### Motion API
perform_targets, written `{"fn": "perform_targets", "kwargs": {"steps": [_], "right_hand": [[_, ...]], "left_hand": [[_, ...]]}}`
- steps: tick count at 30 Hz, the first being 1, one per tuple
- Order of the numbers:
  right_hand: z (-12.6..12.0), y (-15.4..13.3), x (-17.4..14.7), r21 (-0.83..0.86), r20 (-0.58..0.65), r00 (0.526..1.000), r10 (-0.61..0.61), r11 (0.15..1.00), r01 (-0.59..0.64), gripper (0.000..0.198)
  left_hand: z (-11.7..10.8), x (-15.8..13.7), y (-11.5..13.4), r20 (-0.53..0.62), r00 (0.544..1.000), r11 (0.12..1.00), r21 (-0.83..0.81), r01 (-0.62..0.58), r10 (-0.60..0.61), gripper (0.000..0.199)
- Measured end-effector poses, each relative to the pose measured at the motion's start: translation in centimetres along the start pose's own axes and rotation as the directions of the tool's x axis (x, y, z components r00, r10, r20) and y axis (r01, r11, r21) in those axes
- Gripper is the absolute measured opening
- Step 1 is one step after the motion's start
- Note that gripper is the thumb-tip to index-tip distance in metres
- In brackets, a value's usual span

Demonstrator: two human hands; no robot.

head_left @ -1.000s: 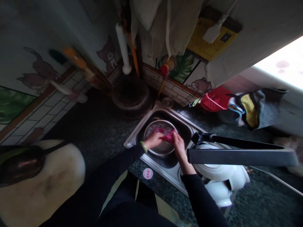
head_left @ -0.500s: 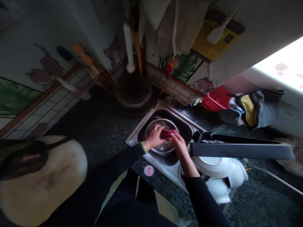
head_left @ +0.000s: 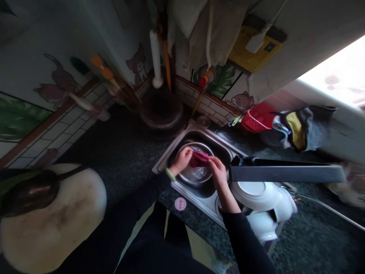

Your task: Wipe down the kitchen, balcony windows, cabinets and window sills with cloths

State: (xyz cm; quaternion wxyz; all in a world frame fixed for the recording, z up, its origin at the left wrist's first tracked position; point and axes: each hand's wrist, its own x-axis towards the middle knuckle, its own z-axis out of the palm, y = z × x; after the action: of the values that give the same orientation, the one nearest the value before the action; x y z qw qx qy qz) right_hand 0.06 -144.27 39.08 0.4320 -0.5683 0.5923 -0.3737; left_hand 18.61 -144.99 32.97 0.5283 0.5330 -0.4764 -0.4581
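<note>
A soft, dark magenta piece point(head_left: 200, 158) is stretched between my two hands; whether it is cloth or a leaf I cannot tell. My left hand point(head_left: 182, 160), with a green bangle at the wrist, pinches its left end. At the right end, the fingers of my right hand point(head_left: 219, 170) grip it. Both hands are over a round metal basin point(head_left: 196, 184) with water in it. That basin stands inside the stainless steel sink point(head_left: 203, 212), and its middle is partly covered by the piece and my hands.
White bowls point(head_left: 253, 192) are stacked right of the sink, under a long black bar point(head_left: 285, 174). A round cutting board point(head_left: 74, 228) with a cleaver-like dark blade point(head_left: 31, 194) lies left. Behind the sink sits a dark round pot point(head_left: 161, 110); cloths point(head_left: 296, 127) hang at the right.
My hands have drawn apart slightly, and the magenta piece is now spread between them. More of the water in the basin shows. The view has shifted a little.
</note>
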Motion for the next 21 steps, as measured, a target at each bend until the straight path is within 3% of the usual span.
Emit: {"fn": "perform_targets", "kwargs": {"steps": [2, 6, 8, 10, 12, 14, 17, 21], "right_hand": [[-0.1, -0.2, 0.1, 0.005, 0.021, 1.000, -0.020, 1.000, 0.020, 0.047], [-0.1, -1.6, 0.2, -0.077, 0.071, 0.987, -0.144, 0.986, 0.149, 0.038], [-0.3, -2.5, 0.1, -0.101, 0.093, 0.974, -0.208, 0.971, 0.217, 0.036], [-0.6, -3.4, 0.0, -0.076, 0.103, 0.967, -0.232, 0.968, 0.240, 0.035], [-0.9, -3.9, -0.1, -0.071, 0.131, 0.962, -0.238, 0.966, 0.248, 0.034], [-1.0, -3.6, 0.0, -0.117, 0.179, 0.955, -0.237, 0.959, 0.260, 0.029], [-0.7, -1.6, 0.6, -0.203, 0.221, 0.954, -0.204, 0.947, 0.250, 0.018], [-0.7, 2.1, 1.5, -0.280, 0.108, 0.990, -0.090, 0.953, 0.118, 0.018]], "left_hand": [[-0.2, 0.3, 0.3, 0.080, 0.997, 0.999, -0.033, 0.012, -0.009, 0.010], [0.0, 0.4, 2.1, 0.352, 0.934, 0.992, -0.122, -0.019, 0.061, 0.047], [0.0, 0.7, 3.5, 0.405, 0.905, 0.991, -0.094, -0.099, 0.129, 0.030], [-0.2, 1.1, 5.0, 0.390, 0.890, 0.969, -0.033, -0.244, 0.237, 0.015], [-0.4, 1.4, 6.5, 0.369, 0.852, 0.916, -0.001, -0.400, 0.372, 0.024], [-0.4, 1.4, 7.8, 0.367, 0.814, 0.876, -0.011, -0.481, 0.451, 0.027], [-0.4, 0.9, 9.3, 0.351, 0.827, 0.889, -0.036, -0.457, 0.439, 0.030], [-1.1, 0.2, 10.5, 0.259, 0.896, 0.932, -0.079, -0.353, 0.361, 0.028]]}}
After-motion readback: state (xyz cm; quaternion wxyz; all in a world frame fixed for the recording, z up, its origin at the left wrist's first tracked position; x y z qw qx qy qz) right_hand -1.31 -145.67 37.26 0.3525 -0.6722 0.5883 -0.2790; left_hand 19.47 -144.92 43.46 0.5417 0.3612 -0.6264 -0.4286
